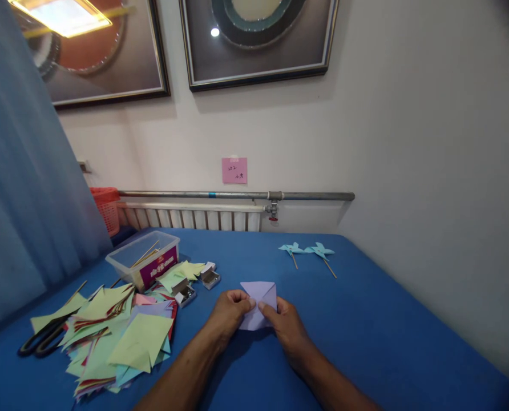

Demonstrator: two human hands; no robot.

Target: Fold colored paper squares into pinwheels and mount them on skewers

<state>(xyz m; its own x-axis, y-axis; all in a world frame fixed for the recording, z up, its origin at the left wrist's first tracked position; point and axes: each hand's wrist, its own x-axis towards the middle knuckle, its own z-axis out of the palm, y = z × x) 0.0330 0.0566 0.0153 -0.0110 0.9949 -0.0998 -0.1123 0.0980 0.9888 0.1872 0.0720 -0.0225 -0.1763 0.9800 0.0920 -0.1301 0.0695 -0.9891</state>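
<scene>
A square of purple paper (261,291) with diagonal creases is held up just above the blue table. My left hand (231,311) pinches its left side, thumb on the face toward me. On the opposite side my right hand (285,319) grips the paper the same way, the two thumbs close together near the middle. The fingers behind the sheet are hidden. Left of my hands lies a loose pile of cut coloured paper (141,339), mostly pale green on top. Two finished light-blue paper pinwheels (319,251) on sticks lie farther back to the right.
Black-handled scissors (44,339) lie partly under the pile. A clear plastic box (124,260) holds thin sticks. Two small open boxes (184,292) with tiny metal pieces stand beside it. Behind the blue table (366,319) are a radiator (194,218) and a pipe (314,196); a blue curtain (27,171) hangs left.
</scene>
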